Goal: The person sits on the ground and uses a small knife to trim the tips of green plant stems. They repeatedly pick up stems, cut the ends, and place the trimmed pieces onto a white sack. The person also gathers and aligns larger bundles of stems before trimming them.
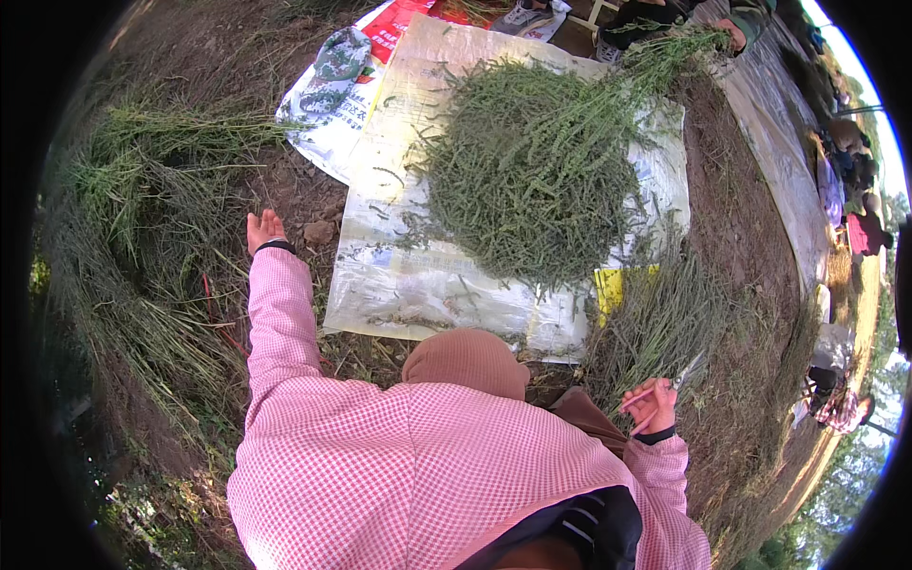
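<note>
My left hand point(266, 229) is stretched out to the left, palm up and holding nothing, above bare soil beside cut plant stalks point(164, 192). In my right hand point(650, 405), low on the right, are scissors with pinkish handles; their metal blades point(689, 370) point up and right over a bundle of green stalks point(666, 320). Before me a large heap of green seed spikes point(534, 171) lies on a flattened whitish woven plastic sheet point(399, 285). A brown-covered knee point(463, 363) of mine is at the sheet's near edge.
Another person's hand point(730, 35) holds a leafy bunch point(662, 64) over the heap's upper right. A camouflage cloth point(342, 60) rests on a printed white sack point(320, 135) at upper left. A long pale sheet point(773, 142) runs along the right, with several people beyond.
</note>
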`<state>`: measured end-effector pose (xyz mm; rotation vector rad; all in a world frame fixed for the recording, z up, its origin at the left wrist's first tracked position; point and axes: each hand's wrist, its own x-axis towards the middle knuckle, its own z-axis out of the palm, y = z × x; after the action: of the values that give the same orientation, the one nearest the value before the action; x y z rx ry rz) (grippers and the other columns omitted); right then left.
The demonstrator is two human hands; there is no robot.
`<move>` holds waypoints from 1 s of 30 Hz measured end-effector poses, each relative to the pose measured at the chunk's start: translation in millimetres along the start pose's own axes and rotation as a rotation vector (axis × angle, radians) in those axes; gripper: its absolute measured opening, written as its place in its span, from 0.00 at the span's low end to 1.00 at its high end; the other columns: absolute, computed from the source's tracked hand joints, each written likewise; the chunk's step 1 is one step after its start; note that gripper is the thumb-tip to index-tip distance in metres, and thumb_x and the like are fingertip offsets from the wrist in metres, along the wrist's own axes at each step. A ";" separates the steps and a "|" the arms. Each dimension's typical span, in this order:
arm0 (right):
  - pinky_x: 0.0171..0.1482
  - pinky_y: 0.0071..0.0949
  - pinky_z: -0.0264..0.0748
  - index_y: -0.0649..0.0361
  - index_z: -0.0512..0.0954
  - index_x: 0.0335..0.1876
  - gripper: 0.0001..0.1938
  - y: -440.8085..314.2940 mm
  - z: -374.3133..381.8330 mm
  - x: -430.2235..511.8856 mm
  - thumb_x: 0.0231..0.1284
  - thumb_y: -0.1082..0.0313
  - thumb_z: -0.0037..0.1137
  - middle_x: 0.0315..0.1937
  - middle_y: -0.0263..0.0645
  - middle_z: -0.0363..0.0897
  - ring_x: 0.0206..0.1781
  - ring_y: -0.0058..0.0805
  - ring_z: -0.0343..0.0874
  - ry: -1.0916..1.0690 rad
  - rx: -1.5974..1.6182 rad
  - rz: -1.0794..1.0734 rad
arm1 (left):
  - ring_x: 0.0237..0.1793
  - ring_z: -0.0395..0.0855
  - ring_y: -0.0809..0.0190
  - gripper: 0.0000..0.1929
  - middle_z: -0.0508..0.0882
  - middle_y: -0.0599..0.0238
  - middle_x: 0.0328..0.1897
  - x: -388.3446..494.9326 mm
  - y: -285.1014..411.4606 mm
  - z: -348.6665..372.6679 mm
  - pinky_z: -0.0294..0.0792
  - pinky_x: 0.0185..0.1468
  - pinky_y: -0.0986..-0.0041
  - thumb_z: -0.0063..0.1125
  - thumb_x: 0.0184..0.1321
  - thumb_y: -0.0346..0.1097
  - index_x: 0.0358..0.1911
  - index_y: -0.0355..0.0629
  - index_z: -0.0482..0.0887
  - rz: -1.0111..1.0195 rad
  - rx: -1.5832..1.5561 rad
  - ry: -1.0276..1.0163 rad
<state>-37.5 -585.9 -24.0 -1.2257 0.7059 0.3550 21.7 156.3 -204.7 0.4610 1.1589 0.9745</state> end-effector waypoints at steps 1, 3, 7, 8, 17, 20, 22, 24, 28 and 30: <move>0.33 0.37 0.79 0.56 0.65 0.32 0.11 -3.4 -6.4 0.5 0.62 0.59 0.49 0.25 0.37 0.70 0.29 0.35 0.76 0.045 0.014 -0.007 | 0.33 0.80 0.64 0.17 0.81 0.59 0.38 -3.9 -9.4 -5.2 0.74 0.32 0.76 0.57 0.57 0.40 0.47 0.40 0.73 0.002 0.159 -0.075; 0.29 0.35 0.76 0.56 0.64 0.31 0.14 -12.9 -24.5 -0.6 0.64 0.55 0.47 0.22 0.36 0.68 0.25 0.32 0.73 0.026 -0.034 -0.051 | 0.27 0.79 0.65 0.16 0.81 0.60 0.36 -50.4 -35.4 -0.4 0.72 0.28 0.76 0.58 0.56 0.37 0.45 0.39 0.74 -0.044 0.259 -0.266; 0.25 0.34 0.74 0.56 0.64 0.30 0.16 -48.0 -43.0 -16.8 0.64 0.52 0.47 0.18 0.36 0.67 0.20 0.31 0.71 0.139 -0.109 -0.168 | 0.23 0.79 0.63 0.15 0.81 0.59 0.34 -93.6 -126.9 17.1 0.71 0.22 0.74 0.56 0.52 0.27 0.46 0.38 0.74 -0.233 0.679 -0.506; 0.25 0.34 0.74 0.56 0.64 0.30 0.15 -55.7 -56.1 -24.4 0.64 0.54 0.47 0.18 0.37 0.68 0.19 0.32 0.71 0.185 -0.119 -0.176 | 0.24 0.81 0.63 0.15 0.81 0.59 0.35 -104.0 -151.9 23.4 0.70 0.20 0.75 0.55 0.53 0.28 0.46 0.39 0.75 -0.237 0.830 -0.594; 0.38 0.40 0.70 0.54 0.71 0.31 0.12 -19.3 -187.1 -90.1 0.57 0.55 0.54 0.24 0.36 0.72 0.30 0.37 0.71 0.399 0.124 0.026 | 0.45 0.78 0.50 0.18 0.79 0.52 0.43 -100.3 -265.1 89.8 0.69 0.51 0.63 0.56 0.50 0.28 0.48 0.44 0.75 0.519 1.323 -0.590; 0.38 0.40 0.70 0.54 0.71 0.31 0.12 -21.4 -184.4 -79.5 0.56 0.54 0.54 0.25 0.37 0.72 0.30 0.37 0.71 0.437 0.088 0.110 | 0.51 0.73 0.48 0.21 0.73 0.51 0.52 -106.1 -254.9 114.4 0.68 0.53 0.62 0.55 0.49 0.26 0.50 0.47 0.75 0.664 1.402 -0.579; 0.36 0.40 0.71 0.53 0.71 0.32 0.11 -23.9 -174.6 -67.0 0.57 0.55 0.54 0.25 0.36 0.73 0.30 0.37 0.73 0.469 0.052 0.132 | 0.56 0.68 0.51 0.27 0.67 0.54 0.58 -98.5 -250.0 125.1 0.69 0.53 0.62 0.58 0.47 0.27 0.54 0.57 0.73 0.799 1.669 -0.738; 0.36 0.40 0.72 0.52 0.71 0.32 0.10 -27.5 -157.0 -59.8 0.56 0.57 0.55 0.24 0.34 0.73 0.30 0.37 0.73 0.457 -0.014 0.138 | 0.58 0.67 0.52 0.28 0.66 0.58 0.59 -112.0 -228.5 138.7 0.69 0.54 0.63 0.58 0.48 0.28 0.56 0.63 0.72 0.948 1.929 -0.943; 0.32 0.39 0.75 0.52 0.70 0.35 0.09 -27.4 -136.1 -41.2 0.57 0.58 0.55 0.26 0.35 0.74 0.29 0.36 0.76 0.499 -0.082 0.050 | 0.58 0.68 0.55 0.20 0.67 0.63 0.57 -88.1 -232.5 146.8 0.71 0.53 0.65 0.47 0.58 0.32 0.53 0.69 0.75 1.028 2.280 -1.197; 0.31 0.37 0.76 0.51 0.69 0.38 0.10 -27.9 -138.6 -36.3 0.57 0.59 0.55 0.26 0.35 0.74 0.29 0.35 0.76 0.494 -0.138 0.109 | 0.57 0.69 0.56 0.15 0.69 0.63 0.54 -80.5 -232.8 145.9 0.72 0.52 0.65 0.47 0.58 0.33 0.46 0.62 0.80 1.085 2.286 -1.283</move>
<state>-89.1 -720.7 -2.4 -1.4263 1.1907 0.1906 242.1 -10.1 -280.2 3.0734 0.1104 -0.5476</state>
